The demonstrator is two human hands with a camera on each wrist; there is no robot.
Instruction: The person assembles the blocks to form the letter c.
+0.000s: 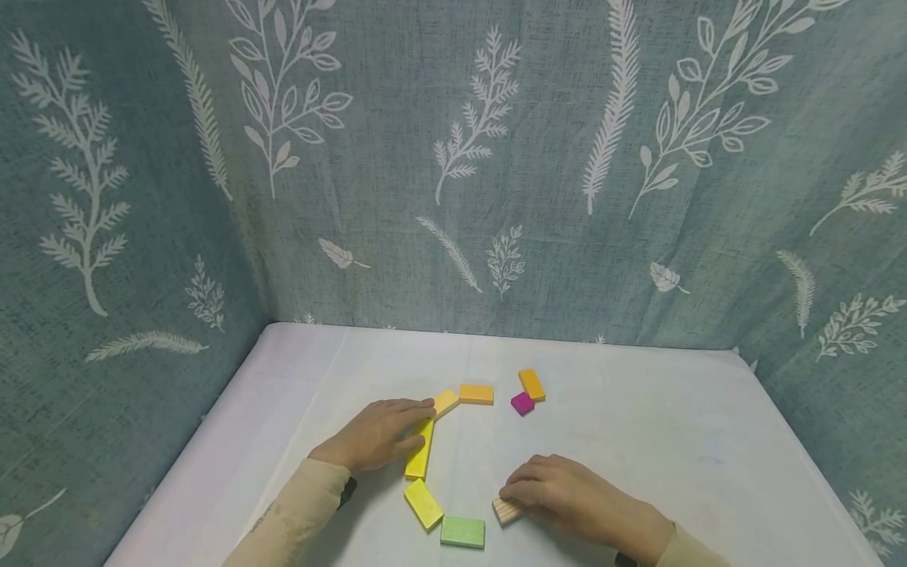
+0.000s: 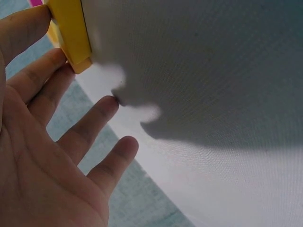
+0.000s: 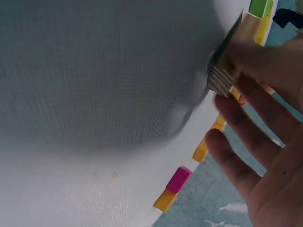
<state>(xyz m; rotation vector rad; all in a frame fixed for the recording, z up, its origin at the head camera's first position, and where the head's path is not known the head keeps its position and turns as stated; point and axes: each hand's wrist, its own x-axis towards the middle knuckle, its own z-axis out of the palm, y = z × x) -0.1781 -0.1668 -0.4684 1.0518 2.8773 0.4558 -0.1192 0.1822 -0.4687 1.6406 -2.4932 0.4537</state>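
My left hand (image 1: 383,435) rests against a long yellow block (image 1: 418,463), thumb and fingertips touching it with the fingers fairly straight. In the left wrist view the ring and little fingers spread apart, away from the yellow block (image 2: 73,33). Beyond my fingertips a pale orange block (image 1: 446,402) meets an orange block (image 1: 476,394). Toward me, a lighter yellow block (image 1: 423,505) and a green block (image 1: 463,532) carry on the curved row. My right hand (image 1: 570,498) pinches a ridged plain wooden block (image 1: 505,512), right of the green one; fingers partly hide it.
Behind the row's opening, a magenta block (image 1: 523,404) touches another orange block (image 1: 532,384). Everything lies on a white-covered table (image 1: 652,425). Blue-green leaf-patterned cloth (image 1: 397,260) walls in the back and both sides.
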